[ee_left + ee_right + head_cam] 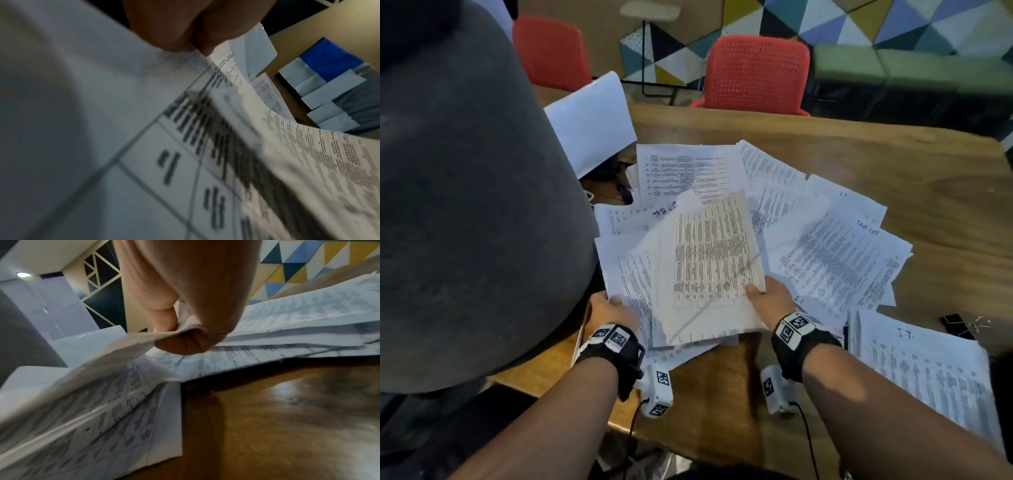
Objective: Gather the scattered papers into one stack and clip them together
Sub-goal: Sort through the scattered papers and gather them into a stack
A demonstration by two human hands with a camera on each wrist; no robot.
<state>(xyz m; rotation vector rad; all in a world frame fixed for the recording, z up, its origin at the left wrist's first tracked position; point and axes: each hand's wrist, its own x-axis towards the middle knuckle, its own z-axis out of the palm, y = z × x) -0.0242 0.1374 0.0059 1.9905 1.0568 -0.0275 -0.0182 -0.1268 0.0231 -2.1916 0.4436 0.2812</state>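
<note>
I hold a loose bundle of printed papers (705,260) lifted off the wooden table (893,164). My left hand (609,305) pinches its left lower edge, my right hand (763,294) pinches its right lower corner. In the left wrist view the fingers (185,29) press on the sheets (144,146). In the right wrist view thumb and fingers (180,331) clamp a bent paper edge (92,386). More sheets (835,260) lie fanned out on the table beyond and to the right. A black binder clip (959,325) lies at the right.
A large grey chair back (465,205) stands close on the left. A white sheet (592,123) leans behind it. Another printed sheet (928,370) lies at the near right. Red chairs (756,72) stand beyond the far table edge.
</note>
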